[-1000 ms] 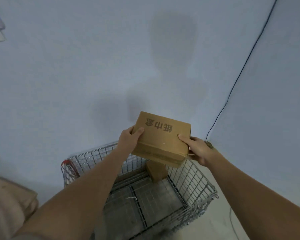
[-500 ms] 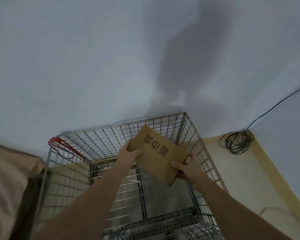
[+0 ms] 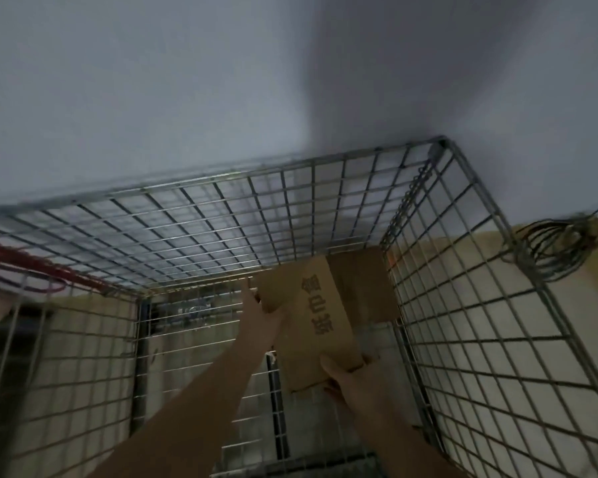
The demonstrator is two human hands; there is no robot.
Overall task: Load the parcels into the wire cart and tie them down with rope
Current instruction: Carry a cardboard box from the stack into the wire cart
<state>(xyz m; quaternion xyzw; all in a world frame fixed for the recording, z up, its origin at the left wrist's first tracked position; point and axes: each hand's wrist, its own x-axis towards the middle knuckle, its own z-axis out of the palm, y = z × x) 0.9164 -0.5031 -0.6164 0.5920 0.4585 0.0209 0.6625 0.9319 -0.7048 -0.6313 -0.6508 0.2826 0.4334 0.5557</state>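
A brown cardboard parcel (image 3: 320,322) with dark printed characters is low inside the wire cart (image 3: 242,219), near its far right corner. My left hand (image 3: 261,313) grips the parcel's far left edge. My right hand (image 3: 351,377) holds its near corner from below. A second brown parcel (image 3: 363,288) lies on the cart floor in the far right corner, partly under the one I hold. Red rope (image 3: 32,267) is wound along the cart's left rim.
The cart stands against a pale wall (image 3: 187,81). A coil of dark cable (image 3: 560,246) lies on the yellowish floor outside the cart's right side. A beige shape sits at the far left edge beyond the cart.
Both hands have lowered the parcel from above the rim down into the cart and turned it lengthwise. My view has tilted down and closer to the cart.
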